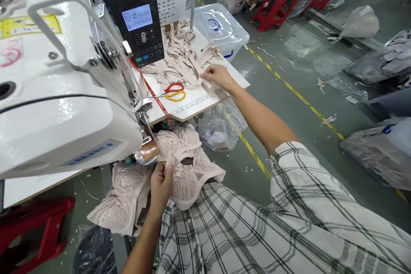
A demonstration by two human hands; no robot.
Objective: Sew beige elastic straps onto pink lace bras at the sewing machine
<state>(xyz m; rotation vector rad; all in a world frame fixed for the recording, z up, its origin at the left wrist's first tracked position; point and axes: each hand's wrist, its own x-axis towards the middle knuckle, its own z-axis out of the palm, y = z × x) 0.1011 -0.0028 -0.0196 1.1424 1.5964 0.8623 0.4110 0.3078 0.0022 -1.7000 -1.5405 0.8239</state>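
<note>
Below the sewing machine (80, 132), my left hand (161, 184) pinches the edge of a beige lace bra (186, 184), which lies partly over my lap. Another lace bra (123, 201) hangs to the left of that hand. My right hand (216, 76) reaches over the table's right side, its thumb and fingers closed on the end of a beige fabric strap (208, 86). Beside it spreads a pile of similar straps (178, 58). Scissors with red and yellow handles (173, 92) lie on the tabletop between the pile and the machine.
A control panel (136, 23) with a lit screen stands behind the machine head. Past the table are a clear lidded bin (221, 25) and a red stool (276, 6) with a seated person. A plastic bag (221, 126) hangs under the table edge. Another red stool (38, 235) is at lower left.
</note>
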